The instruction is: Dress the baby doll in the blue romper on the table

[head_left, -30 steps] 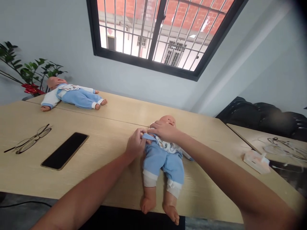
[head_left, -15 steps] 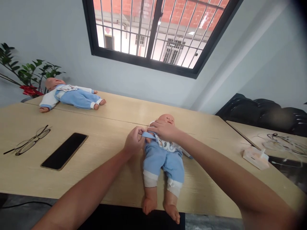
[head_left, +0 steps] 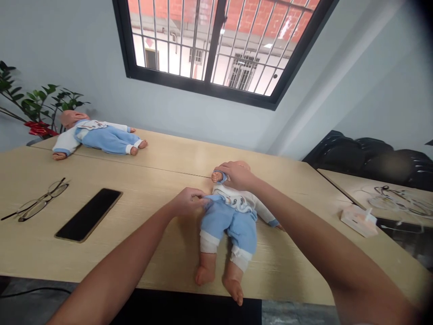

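Note:
A baby doll (head_left: 241, 234) lies on its back on the table, its feet toward me. It wears a white top (head_left: 238, 201) with a small print and blue trim, and blue trousers (head_left: 216, 219) with white cuffs. At the doll's waist, my left hand (head_left: 187, 201) pinches the blue edge of the clothing (head_left: 213, 197) on the left side. My right hand (head_left: 238, 175) is wrapped round the doll's raised arm near its head, with the doll's small hand (head_left: 217, 176) and a blue cuff showing beside my fingers. That hand hides most of the doll's face.
A second doll (head_left: 104, 137) in similar clothes lies at the far left, near a potted plant (head_left: 40, 106). Glasses (head_left: 40, 198) and a phone (head_left: 89, 214) rest on the left. To the right are a white box (head_left: 358, 220), tangled cables (head_left: 399, 201) and stacked black chairs (head_left: 365, 153).
My right hand has moved up toward the doll's head, bringing the doll's arm up. My left hand has shifted slightly down, still on the blue edge. The doll's far arm shows more.

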The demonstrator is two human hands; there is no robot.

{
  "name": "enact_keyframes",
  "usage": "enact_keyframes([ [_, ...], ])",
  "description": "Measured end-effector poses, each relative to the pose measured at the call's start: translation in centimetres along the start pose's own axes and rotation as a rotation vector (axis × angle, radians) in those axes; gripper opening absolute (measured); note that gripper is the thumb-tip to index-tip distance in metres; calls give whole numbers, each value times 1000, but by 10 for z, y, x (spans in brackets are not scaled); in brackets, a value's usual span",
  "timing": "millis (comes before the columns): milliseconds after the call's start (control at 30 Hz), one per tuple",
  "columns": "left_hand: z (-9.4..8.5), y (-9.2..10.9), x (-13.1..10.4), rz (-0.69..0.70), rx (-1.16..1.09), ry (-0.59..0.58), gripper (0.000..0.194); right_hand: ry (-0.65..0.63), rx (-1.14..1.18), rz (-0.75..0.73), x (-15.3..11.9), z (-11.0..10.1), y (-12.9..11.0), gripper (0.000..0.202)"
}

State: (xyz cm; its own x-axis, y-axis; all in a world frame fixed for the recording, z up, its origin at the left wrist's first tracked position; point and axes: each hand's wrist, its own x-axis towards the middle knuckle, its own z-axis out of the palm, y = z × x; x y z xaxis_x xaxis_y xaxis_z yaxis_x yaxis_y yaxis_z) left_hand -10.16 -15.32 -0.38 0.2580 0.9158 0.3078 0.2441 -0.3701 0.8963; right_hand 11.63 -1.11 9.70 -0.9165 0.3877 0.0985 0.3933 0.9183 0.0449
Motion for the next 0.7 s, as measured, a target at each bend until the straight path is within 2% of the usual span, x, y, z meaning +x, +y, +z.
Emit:
enact_keyframes([
  [67, 2, -2, 1, -87, -93, 5, 42, -2, 13, 2, -1, -1, 0, 47],
  [133, 5, -5, 3, -109, -117, 43, 45, -11, 19, -1, -1, -1, -2, 49],
  [267, 11, -9, 3, -122, -35, 115, 25, -19, 10, 10, 0, -1, -8, 44],
  [433, 14, -6, 0, -4, 240, 288, 29, -40, -47, 9, 6, 1, -19, 41],
  [600, 15, -6, 0, 109, 298, 469, 29, -78, -110, -47, 10, 8, -24, 40],
  [700, 13, -9, 3, 141, 302, 541, 23, -129, -50, -125, 9, 12, -24, 40],
])
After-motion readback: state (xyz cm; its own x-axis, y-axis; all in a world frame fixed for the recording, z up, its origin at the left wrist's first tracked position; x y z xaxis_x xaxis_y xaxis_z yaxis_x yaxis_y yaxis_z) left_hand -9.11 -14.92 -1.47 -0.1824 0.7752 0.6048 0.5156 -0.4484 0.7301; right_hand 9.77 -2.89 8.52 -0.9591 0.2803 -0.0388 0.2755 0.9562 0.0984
